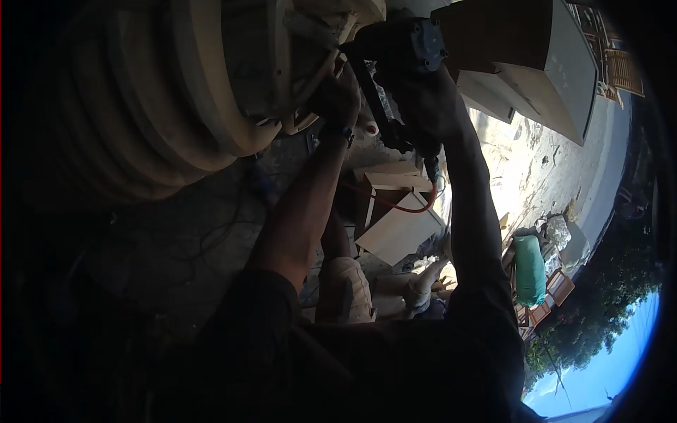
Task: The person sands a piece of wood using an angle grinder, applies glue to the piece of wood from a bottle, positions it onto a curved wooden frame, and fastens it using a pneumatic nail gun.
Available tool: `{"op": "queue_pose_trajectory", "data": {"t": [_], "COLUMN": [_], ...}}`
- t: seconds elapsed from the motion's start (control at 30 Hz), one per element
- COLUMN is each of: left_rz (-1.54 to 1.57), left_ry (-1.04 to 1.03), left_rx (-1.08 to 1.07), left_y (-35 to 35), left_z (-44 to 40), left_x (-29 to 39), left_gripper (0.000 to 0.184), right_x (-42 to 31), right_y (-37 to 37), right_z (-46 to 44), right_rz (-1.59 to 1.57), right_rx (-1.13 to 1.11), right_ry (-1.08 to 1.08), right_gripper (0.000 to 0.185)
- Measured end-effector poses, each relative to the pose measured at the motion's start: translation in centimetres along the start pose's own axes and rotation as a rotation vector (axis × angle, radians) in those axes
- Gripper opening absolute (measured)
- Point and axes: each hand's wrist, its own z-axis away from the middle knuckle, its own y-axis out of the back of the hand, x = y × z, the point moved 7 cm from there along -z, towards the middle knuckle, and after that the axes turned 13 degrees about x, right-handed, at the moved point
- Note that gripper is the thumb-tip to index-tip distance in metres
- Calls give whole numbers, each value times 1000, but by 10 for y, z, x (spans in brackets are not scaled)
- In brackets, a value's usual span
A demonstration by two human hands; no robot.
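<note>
In the head view my right hand (431, 106) is wrapped round the handle of a dark pneumatic nail gun (395, 44). The gun's nose points left at a wooden frame (281, 56), and its long black magazine slants down in front of my hand. A red air hose (423, 209) hangs from the handle's end. My left hand (340, 99), with a dark band on its wrist, is closed at the frame's edge just below the gun's nose. Shadow hides part of its fingers. Curved wooden pieces (201, 84) stand in a row left of the frame.
Below my hands lie pale wooden boxes or panels (402, 225). A large wooden cabinet-like piece (522, 49) stands at upper right. A green sack (529, 271) and wooden chairs (624, 70) are at the right, on sunlit ground. Cables cross the dark floor at left.
</note>
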Motion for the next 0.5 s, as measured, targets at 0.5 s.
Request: {"op": "queue_pose_trajectory", "data": {"t": [0.5], "left_rz": [-96], "left_ry": [117], "left_rx": [78], "left_y": [14], "left_z": [-2], "left_x": [23], "left_gripper": [54], "right_x": [3], "right_y": [0], "right_z": [7], "right_rz": [-51], "right_rx": [80], "right_ry": [-109], "right_gripper": [23]}}
